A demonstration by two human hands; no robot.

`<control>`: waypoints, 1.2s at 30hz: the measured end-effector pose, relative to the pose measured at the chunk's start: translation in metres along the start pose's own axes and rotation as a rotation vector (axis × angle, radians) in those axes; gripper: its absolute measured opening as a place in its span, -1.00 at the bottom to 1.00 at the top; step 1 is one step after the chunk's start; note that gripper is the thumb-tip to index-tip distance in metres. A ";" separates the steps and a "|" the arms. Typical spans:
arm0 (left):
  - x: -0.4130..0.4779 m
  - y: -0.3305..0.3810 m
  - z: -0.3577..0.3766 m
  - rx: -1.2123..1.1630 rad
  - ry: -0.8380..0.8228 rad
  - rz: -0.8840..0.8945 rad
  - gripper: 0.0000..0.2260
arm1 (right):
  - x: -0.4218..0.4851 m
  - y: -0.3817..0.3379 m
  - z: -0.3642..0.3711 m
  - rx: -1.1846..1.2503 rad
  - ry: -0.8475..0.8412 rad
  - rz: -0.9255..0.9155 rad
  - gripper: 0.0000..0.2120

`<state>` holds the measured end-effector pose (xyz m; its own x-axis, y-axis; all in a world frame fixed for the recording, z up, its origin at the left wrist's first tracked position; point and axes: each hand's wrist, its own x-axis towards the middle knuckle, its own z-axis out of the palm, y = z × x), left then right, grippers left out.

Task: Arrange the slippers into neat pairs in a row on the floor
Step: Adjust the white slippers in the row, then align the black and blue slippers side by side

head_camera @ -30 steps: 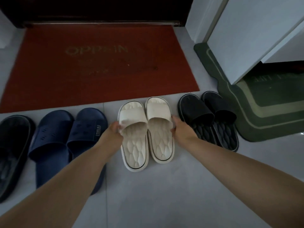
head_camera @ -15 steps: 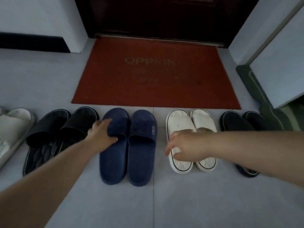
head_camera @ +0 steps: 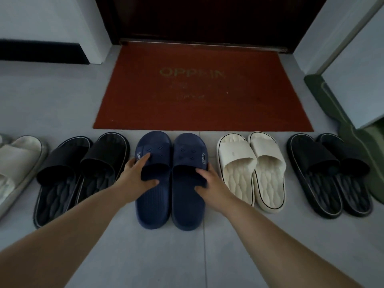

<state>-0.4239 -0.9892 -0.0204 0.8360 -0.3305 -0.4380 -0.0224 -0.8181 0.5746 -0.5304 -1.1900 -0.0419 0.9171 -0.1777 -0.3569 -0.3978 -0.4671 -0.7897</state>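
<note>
Furthest out beyond the left hand (head_camera: 137, 175), at the frame's edge, lies a pale slipper (head_camera: 18, 163), only partly in view; between it and the hand sits a black pair (head_camera: 79, 175), the two slippers touching, toes angled slightly rightward, their heels nearer the person than the hand is. Next comes the left hand itself, curled over the outer side of the strap of the left navy slipper (head_camera: 152, 179), fingers spread across the strap top and the thumb tucked at the strap's near edge, so it grips that strap; just beside it, touching along the inner edge, lies the right navy slipper (head_camera: 189, 181), and the right hand (head_camera: 209, 183) closes on the outer side of its strap in the same way, thumb on the footbed side, fingers wrapped over the strap's outer edge. Both navy slippers rest flat on the grey tiled floor (head_camera: 187, 256), toes pointing away from the person, close to the near edge of the red doormat (head_camera: 199, 96) that lies beyond both hands; faded lettering shows on the mat. Just to the outside of the right hand stands a cream pair (head_camera: 251, 171), side by side and touching, apart from the navy pair by a narrow strip of floor; further out on that side sits another black pair (head_camera: 328, 173), its far slipper close against a green mat (head_camera: 353, 138); whether they touch I cannot tell.
</note>
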 end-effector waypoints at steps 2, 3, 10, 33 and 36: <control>0.001 -0.002 0.001 -0.011 0.005 -0.012 -0.25 | 0.002 0.000 0.000 -0.004 -0.004 -0.005 -0.48; 0.001 -0.002 0.002 -0.016 0.007 -0.015 -0.25 | 0.003 0.000 0.000 -0.006 -0.002 -0.006 -0.48; 0.002 -0.004 0.002 -0.047 -0.006 -0.045 -0.24 | -0.007 -0.011 0.004 -0.044 0.181 -0.028 -0.76; -0.059 -0.048 -0.240 0.188 -0.035 -0.081 -0.50 | 0.045 -0.180 0.141 -0.178 -0.177 -0.080 -0.17; -0.044 -0.093 -0.272 0.323 -0.102 -0.026 -0.49 | 0.053 -0.194 0.178 -0.436 -0.037 -0.046 -0.19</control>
<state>-0.3101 -0.7706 0.1334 0.7799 -0.3393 -0.5260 -0.1874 -0.9284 0.3210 -0.4099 -0.9544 0.0032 0.9288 -0.1206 -0.3503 -0.3010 -0.7969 -0.5238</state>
